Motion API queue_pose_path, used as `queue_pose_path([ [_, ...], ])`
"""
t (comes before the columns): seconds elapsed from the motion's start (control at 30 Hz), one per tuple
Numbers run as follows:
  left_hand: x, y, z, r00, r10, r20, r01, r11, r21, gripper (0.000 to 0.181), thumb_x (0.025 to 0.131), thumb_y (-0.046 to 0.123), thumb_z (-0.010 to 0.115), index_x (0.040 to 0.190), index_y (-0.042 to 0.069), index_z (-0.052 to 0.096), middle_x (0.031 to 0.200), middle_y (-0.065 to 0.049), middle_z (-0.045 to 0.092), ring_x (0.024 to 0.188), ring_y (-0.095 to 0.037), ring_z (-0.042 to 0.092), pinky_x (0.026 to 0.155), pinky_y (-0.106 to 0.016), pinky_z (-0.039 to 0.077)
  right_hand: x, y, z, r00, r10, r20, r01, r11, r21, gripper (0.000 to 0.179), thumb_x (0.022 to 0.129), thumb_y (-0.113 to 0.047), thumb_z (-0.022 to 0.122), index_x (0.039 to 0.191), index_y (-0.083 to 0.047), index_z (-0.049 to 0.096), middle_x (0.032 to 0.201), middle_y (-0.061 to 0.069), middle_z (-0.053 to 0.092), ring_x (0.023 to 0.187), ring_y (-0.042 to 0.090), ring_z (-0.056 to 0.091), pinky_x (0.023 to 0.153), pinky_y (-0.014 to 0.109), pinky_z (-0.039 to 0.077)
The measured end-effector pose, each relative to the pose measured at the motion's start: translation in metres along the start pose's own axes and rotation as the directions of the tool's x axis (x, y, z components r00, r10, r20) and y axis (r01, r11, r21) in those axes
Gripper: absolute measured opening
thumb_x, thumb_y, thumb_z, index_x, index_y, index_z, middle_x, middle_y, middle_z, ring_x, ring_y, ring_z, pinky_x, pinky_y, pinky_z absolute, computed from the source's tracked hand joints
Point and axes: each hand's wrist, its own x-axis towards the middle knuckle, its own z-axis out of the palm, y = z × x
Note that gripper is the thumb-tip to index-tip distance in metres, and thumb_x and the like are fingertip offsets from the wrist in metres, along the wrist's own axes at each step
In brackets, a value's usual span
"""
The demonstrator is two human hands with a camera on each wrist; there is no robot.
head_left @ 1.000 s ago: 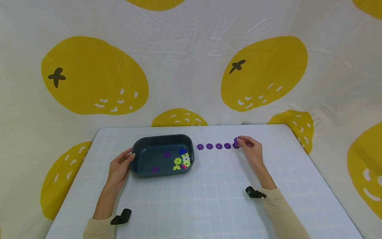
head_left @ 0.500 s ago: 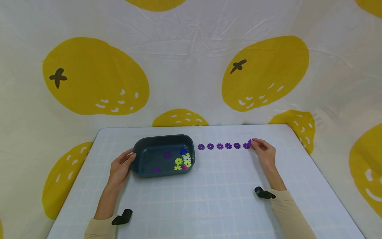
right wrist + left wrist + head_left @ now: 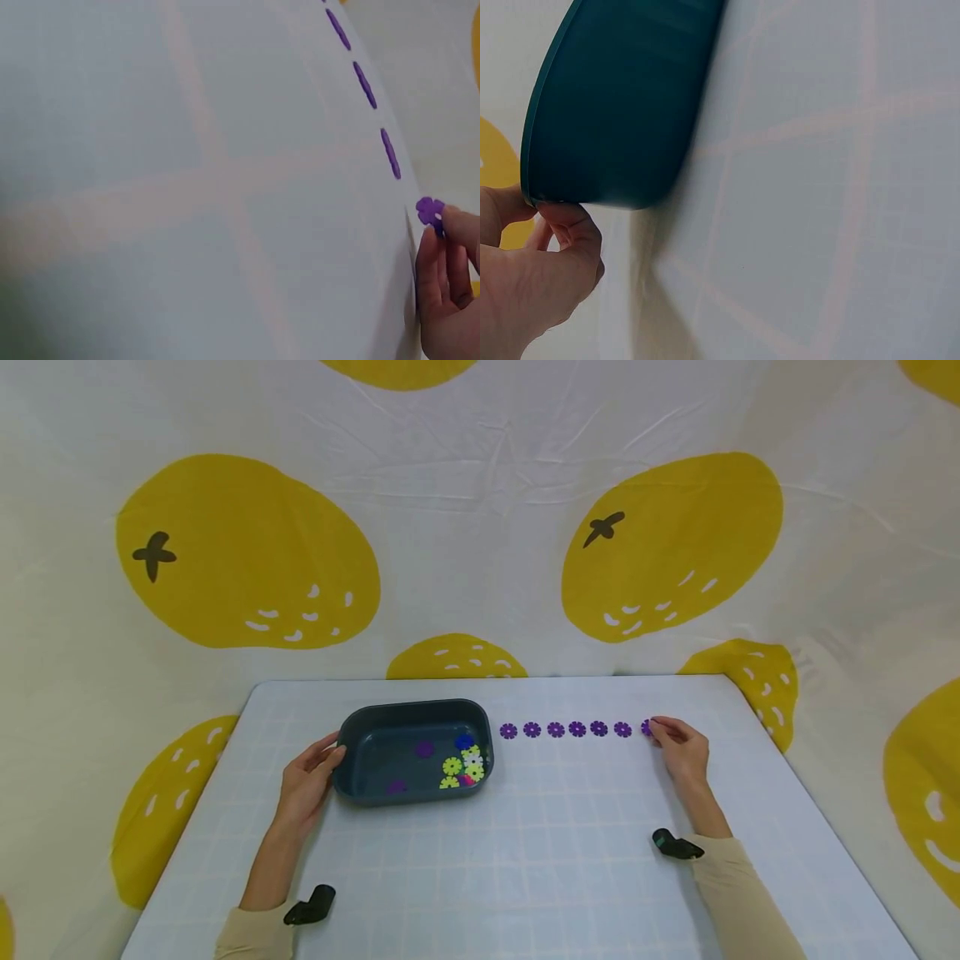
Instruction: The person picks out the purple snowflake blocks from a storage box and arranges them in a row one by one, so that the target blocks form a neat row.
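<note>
In the head view, a dark teal tray (image 3: 375, 756) sits on the white, faintly checked table (image 3: 487, 877). The left hand (image 3: 306, 783) has its grip on the tray's left end, thumb over the rim. Two purple discs (image 3: 425, 749) lie apart inside the tray; crowded at its right end are yellow-green flower pieces (image 3: 452, 766), a white piece (image 3: 472, 760), a blue piece (image 3: 465, 742) and a pink piece (image 3: 467, 780). To the right of the tray runs a straight row of six purple flower pieces (image 3: 556, 729), spaced apart. Past its far end from the tray, the right hand (image 3: 686, 757) pinches a seventh purple piece (image 3: 646, 727). A cloth with yellow fruit shapes (image 3: 465, 552) hangs behind the tray.

In the left wrist view, thumb and fingers pinch the tray's rim, beside its outer wall.

In the right wrist view, the seventh piece is held between thumb and fingertips; whether it touches the table, I cannot tell.
</note>
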Motion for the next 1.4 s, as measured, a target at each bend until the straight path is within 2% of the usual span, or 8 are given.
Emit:
queue_pose_path([
  [0.13,-0.001,0.0,0.001,1.0,-0.001,0.002,0.001,1.0,0.017,0.056,0.1,0.027,0.07,0.149,0.009,0.053,0.113,0.007,0.058,0.098,-0.004,0.055,0.077,-0.016,0.045,0.002,0.002,-0.001,1.0,-0.017,0.006,0.017,0.999,-0.051,0.037,0.098,-0.03,0.073,0.124,-0.004,0.072,0.093,-0.009,0.068,0.077,0.005,0.061,0.068,0.012,0.051],
  [0.3,-0.001,0.0,0.0,1.0,-0.002,0.008,0.002,0.999,0.033,0.056,0.1,0.029,0.07,0.15,0.009,0.052,0.118,0.005,0.056,0.099,-0.004,0.054,0.077,-0.016,0.045,0.004,0.002,0.002,0.999,-0.043,0.02,0.045,0.989,-0.141,0.036,0.1,-0.032,0.069,0.123,-0.005,0.072,0.104,0.005,0.068,0.082,0.01,0.059,0.068,0.011,0.049],
  [0.4,-0.002,0.0,0.0,1.0,0.003,0.009,-0.003,1.0,0.03,0.054,0.1,0.028,0.07,0.149,0.01,0.054,0.115,0.006,0.056,0.098,-0.004,0.054,0.077,-0.016,0.045,0.006,0.002,0.005,0.997,-0.077,0.016,0.079,0.976,-0.203,0.033,0.102,-0.029,0.067,0.122,-0.003,0.072,0.11,0.013,0.069,0.087,0.014,0.057,0.069,0.009,0.046],
  [0.53,-0.001,-0.001,0.001,1.0,0.014,0.002,-0.014,1.0,0.002,0.054,0.099,0.027,0.072,0.147,0.008,0.055,0.108,0.01,0.06,0.094,-0.003,0.055,0.075,-0.016,0.046,0.007,-0.001,0.007,0.993,-0.112,0.023,0.114,0.961,-0.25,0.029,0.103,-0.022,0.066,0.12,0.001,0.072,0.11,0.018,0.069,0.091,0.019,0.057,0.07,0.011,0.042],
  [0.67,0.001,-0.002,0.001,1.0,0.02,-0.001,-0.02,0.999,-0.03,0.056,0.098,0.024,0.073,0.148,0.006,0.054,0.102,0.013,0.064,0.091,-0.002,0.056,0.074,-0.016,0.046,0.008,-0.003,0.009,0.991,-0.126,0.041,0.133,0.953,-0.271,0.027,0.103,-0.019,0.065,0.119,0.003,0.07,0.107,0.02,0.068,0.093,0.024,0.057,0.07,0.013,0.041],
  [0.97,0.001,-0.002,-0.002,1.0,0.004,0.004,-0.004,1.0,-0.026,0.057,0.1,0.024,0.071,0.151,0.008,0.051,0.097,0.017,0.062,0.093,0.0,0.055,0.077,-0.016,0.046,0.011,-0.003,0.011,0.988,-0.141,0.064,0.154,0.939,-0.307,0.024,0.102,-0.016,0.067,0.114,0.005,0.069,0.103,0.021,0.066,0.09,0.026,0.057,0.067,0.013,0.04],
  [1.2,-0.001,-0.002,0.001,1.0,0.019,-0.005,-0.019,1.0,-0.01,0.055,0.098,0.026,0.073,0.147,0.007,0.055,0.1,0.014,0.063,0.093,-0.002,0.056,0.076,-0.015,0.047,0.01,-0.004,0.007,0.994,-0.076,0.083,0.099,0.939,-0.33,0.029,0.106,-0.021,0.06,0.122,0.003,0.065,0.111,0.02,0.064,0.097,0.028,0.055,0.077,0.022,0.043],
  [1.4,-0.001,-0.002,0.001,1.0,0.023,-0.004,-0.023,1.0,-0.002,0.055,0.098,0.027,0.073,0.147,0.007,0.055,0.1,0.015,0.063,0.094,-0.002,0.056,0.076,-0.015,0.046,0.009,-0.003,0.004,0.994,-0.076,0.085,0.098,0.946,-0.309,0.03,0.104,-0.021,0.064,0.123,0.002,0.065,0.111,0.019,0.064,0.096,0.025,0.056,0.072,0.013,0.042],
])
